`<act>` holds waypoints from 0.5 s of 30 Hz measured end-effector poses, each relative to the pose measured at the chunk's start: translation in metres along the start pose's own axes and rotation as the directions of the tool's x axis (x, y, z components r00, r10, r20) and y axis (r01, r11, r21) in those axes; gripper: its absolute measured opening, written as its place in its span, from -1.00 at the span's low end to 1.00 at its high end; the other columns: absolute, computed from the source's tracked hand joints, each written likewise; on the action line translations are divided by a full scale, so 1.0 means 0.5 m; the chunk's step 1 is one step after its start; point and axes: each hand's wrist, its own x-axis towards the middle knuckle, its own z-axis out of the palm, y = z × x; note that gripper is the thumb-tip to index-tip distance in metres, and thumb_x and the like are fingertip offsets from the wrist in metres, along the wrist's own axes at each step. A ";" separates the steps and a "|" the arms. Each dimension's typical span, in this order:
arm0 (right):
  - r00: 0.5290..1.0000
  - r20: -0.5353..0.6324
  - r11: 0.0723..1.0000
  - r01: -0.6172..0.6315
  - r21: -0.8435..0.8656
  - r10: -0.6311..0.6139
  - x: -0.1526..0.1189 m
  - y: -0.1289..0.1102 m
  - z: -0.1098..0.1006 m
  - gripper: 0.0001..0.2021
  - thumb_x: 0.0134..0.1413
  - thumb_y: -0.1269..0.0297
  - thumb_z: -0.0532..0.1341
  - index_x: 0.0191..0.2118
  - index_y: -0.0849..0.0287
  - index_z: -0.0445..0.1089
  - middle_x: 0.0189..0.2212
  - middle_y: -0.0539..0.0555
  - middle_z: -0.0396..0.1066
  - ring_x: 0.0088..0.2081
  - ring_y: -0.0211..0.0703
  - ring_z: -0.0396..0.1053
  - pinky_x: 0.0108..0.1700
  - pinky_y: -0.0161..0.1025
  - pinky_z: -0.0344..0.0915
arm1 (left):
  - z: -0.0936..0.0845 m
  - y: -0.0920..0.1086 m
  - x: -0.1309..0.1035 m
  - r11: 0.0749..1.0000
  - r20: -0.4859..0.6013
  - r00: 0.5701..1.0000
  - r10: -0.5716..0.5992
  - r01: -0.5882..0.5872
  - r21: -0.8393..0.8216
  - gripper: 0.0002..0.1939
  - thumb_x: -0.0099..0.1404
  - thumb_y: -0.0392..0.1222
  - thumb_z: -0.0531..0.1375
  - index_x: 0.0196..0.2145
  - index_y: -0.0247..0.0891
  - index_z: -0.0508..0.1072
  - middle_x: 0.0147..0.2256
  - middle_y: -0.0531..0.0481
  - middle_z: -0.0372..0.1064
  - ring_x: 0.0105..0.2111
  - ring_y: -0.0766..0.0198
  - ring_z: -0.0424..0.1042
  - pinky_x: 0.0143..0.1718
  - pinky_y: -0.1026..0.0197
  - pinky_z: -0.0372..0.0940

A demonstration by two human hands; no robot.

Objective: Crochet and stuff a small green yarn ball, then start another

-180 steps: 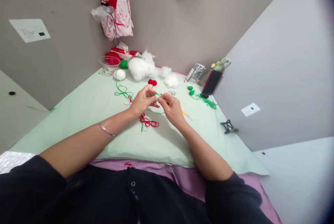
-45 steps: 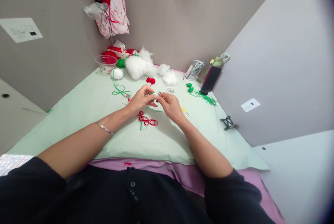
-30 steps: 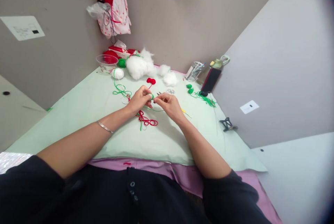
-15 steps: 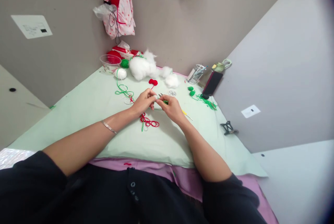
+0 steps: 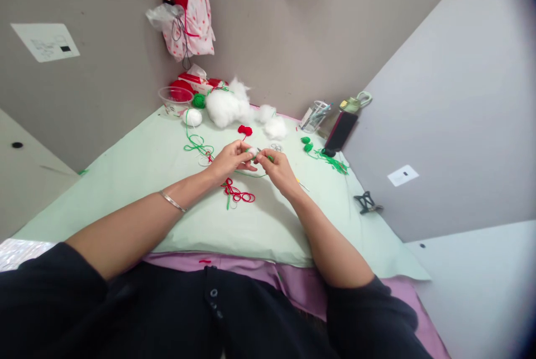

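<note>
My left hand (image 5: 233,161) pinches a small green crochet piece with white stuffing (image 5: 253,151) showing at its top. My right hand (image 5: 277,169) is closed on small green-handled scissors (image 5: 271,158), mostly covered by the fingers. Their grey tip points left, at the white stuffing; whether it touches cannot be made out. Under the hands a strand of green yarn (image 5: 253,175) runs across the table. Nearer to me lies a loose tangle of red yarn (image 5: 240,195). A red crocheted piece (image 5: 245,130) rests just beyond my hands.
Fluffy white stuffing (image 5: 226,106) is heaped at the back, beside a white yarn ball (image 5: 192,118) and a clear tub (image 5: 173,103). Small green pieces (image 5: 307,147), a phone (image 5: 341,131) and a clear pen cup (image 5: 315,117) stand or lie at right. A yellow-handled hook (image 5: 302,184) lies by my right wrist.
The right hand has turned slightly, and the scissors' tips now look closer together beside the white stuffing. More of the green and white piece shows between my hands.
</note>
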 end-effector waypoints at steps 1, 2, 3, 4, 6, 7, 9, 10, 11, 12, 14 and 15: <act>1.000 0.003 1.000 0.004 -0.006 -0.004 -0.003 -0.003 0.004 -0.74 0.14 0.10 0.15 -0.43 0.15 0.41 -0.60 -0.08 0.18 -0.47 -0.23 0.09 -0.37 -0.26 0.05 | 0.001 -0.002 0.001 1.000 -0.019 1.000 0.007 -0.007 0.017 -0.78 0.19 -0.23 0.34 -0.29 -0.27 0.35 -0.47 0.18 0.32 -0.55 0.45 0.35 -0.27 0.09 0.55; 1.000 0.003 1.000 0.010 -0.013 -0.010 -0.006 -0.007 0.010 -0.76 0.13 0.13 0.15 -0.44 0.15 0.41 -0.59 -0.07 0.20 -0.47 -0.23 0.09 -0.36 -0.25 0.05 | 0.002 -0.003 0.002 0.999 -0.038 0.999 0.016 -0.015 0.038 -0.80 0.19 -0.27 0.31 -0.31 -0.26 0.33 -0.49 0.20 0.29 -0.57 0.45 0.34 -0.35 0.15 0.54; 1.000 0.005 1.000 0.015 -0.019 -0.015 -0.008 -0.010 0.015 -0.78 0.12 0.16 0.16 -0.45 0.14 0.40 -0.59 -0.07 0.21 -0.47 -0.23 0.09 -0.36 -0.25 0.04 | 0.003 -0.005 0.002 0.998 -0.057 0.998 0.028 -0.024 0.061 -0.82 0.18 -0.32 0.29 -0.32 -0.26 0.32 -0.50 0.20 0.28 -0.59 0.46 0.32 -0.43 0.21 0.50; 1.000 0.010 1.000 0.020 -0.022 -0.020 -0.011 -0.012 0.021 -0.80 0.11 0.19 0.16 -0.47 0.14 0.39 -0.59 -0.07 0.22 -0.47 -0.24 0.09 -0.35 -0.25 0.04 | 0.005 -0.006 0.002 0.996 -0.075 0.996 0.042 -0.035 0.084 -0.82 0.16 -0.36 0.27 -0.33 -0.25 0.31 -0.50 0.20 0.27 -0.61 0.46 0.31 -0.50 0.27 0.44; 0.999 0.022 1.000 0.024 -0.015 -0.023 -0.013 -0.014 0.029 -0.79 0.11 0.21 0.16 -0.49 0.14 0.39 -0.58 -0.07 0.23 -0.48 -0.25 0.10 -0.36 -0.25 0.04 | 0.009 -0.007 0.000 0.990 -0.104 0.991 0.079 -0.066 0.122 -0.80 0.13 -0.43 0.23 -0.35 -0.24 0.29 -0.48 0.20 0.27 -0.63 0.46 0.31 -0.59 0.35 0.33; 0.999 0.025 1.000 0.020 -0.005 -0.020 -0.013 -0.013 0.031 -0.77 0.13 0.19 0.15 -0.49 0.14 0.38 -0.59 -0.07 0.23 -0.48 -0.25 0.11 -0.37 -0.26 0.05 | 0.012 -0.007 -0.003 0.987 -0.113 0.989 0.101 -0.086 0.132 -0.79 0.13 -0.44 0.22 -0.34 -0.23 0.28 -0.46 0.20 0.27 -0.61 0.47 0.32 -0.60 0.37 0.30; 1.000 0.017 1.000 0.006 0.023 -0.006 -0.011 -0.011 0.031 -0.71 0.17 0.10 0.13 -0.47 0.14 0.38 -0.59 -0.07 0.23 -0.50 -0.26 0.11 -0.39 -0.27 0.07 | 0.016 -0.005 -0.009 0.983 -0.115 0.983 0.142 -0.126 0.135 -0.80 0.17 -0.44 0.20 -0.30 -0.23 0.28 -0.43 0.18 0.28 -0.56 0.46 0.37 -0.53 0.36 0.36; 1.000 0.005 0.999 -0.002 0.034 0.002 -0.009 -0.010 0.029 -0.68 0.19 0.04 0.13 -0.47 0.14 0.37 -0.60 -0.07 0.22 -0.51 -0.26 0.10 -0.40 -0.27 0.08 | 0.017 -0.003 -0.012 0.981 -0.106 0.982 0.157 -0.143 0.129 -0.80 0.19 -0.42 0.20 -0.28 -0.23 0.28 -0.40 0.17 0.29 -0.52 0.45 0.41 -0.46 0.33 0.41; 1.000 -0.008 0.999 -0.009 0.041 0.009 -0.007 -0.009 0.026 -0.65 0.19 -0.01 0.13 -0.47 0.13 0.35 -0.60 -0.08 0.21 -0.51 -0.26 0.10 -0.41 -0.28 0.08 | 0.017 -0.001 -0.016 0.981 -0.090 0.982 0.166 -0.154 0.120 -0.81 0.20 -0.40 0.21 -0.26 -0.23 0.29 -0.36 0.15 0.31 -0.48 0.43 0.44 -0.38 0.30 0.45; 1.000 -0.023 0.999 -0.013 0.043 0.014 -0.005 -0.008 0.023 -0.64 0.18 -0.04 0.14 -0.48 0.13 0.33 -0.61 -0.08 0.20 -0.52 -0.27 0.09 -0.42 -0.28 0.08 | 0.017 0.002 -0.019 0.981 -0.067 0.984 0.168 -0.160 0.109 -0.81 0.21 -0.38 0.22 -0.25 -0.24 0.30 -0.32 0.12 0.34 -0.43 0.42 0.48 -0.31 0.25 0.48; 0.998 -0.056 0.999 -0.012 0.035 0.014 -0.002 -0.007 0.015 -0.63 0.14 -0.05 0.19 -0.51 0.13 0.29 -0.62 -0.09 0.19 -0.51 -0.28 0.08 -0.42 -0.28 0.07 | 0.013 0.009 -0.023 0.984 -0.010 0.987 0.157 -0.156 0.085 -0.81 0.22 -0.33 0.26 -0.22 -0.25 0.33 -0.25 0.07 0.37 -0.36 0.36 0.53 -0.19 0.15 0.51; 0.997 -0.072 1.000 -0.009 0.025 0.010 -0.002 -0.007 0.012 -0.63 0.12 -0.03 0.20 -0.53 0.13 0.28 -0.62 -0.09 0.19 -0.51 -0.28 0.07 -0.41 -0.28 0.07 | 0.011 0.012 -0.024 0.986 0.018 0.989 0.149 -0.150 0.074 -0.81 0.23 -0.29 0.27 -0.21 -0.26 0.35 -0.23 0.04 0.38 -0.33 0.33 0.54 -0.15 0.09 0.52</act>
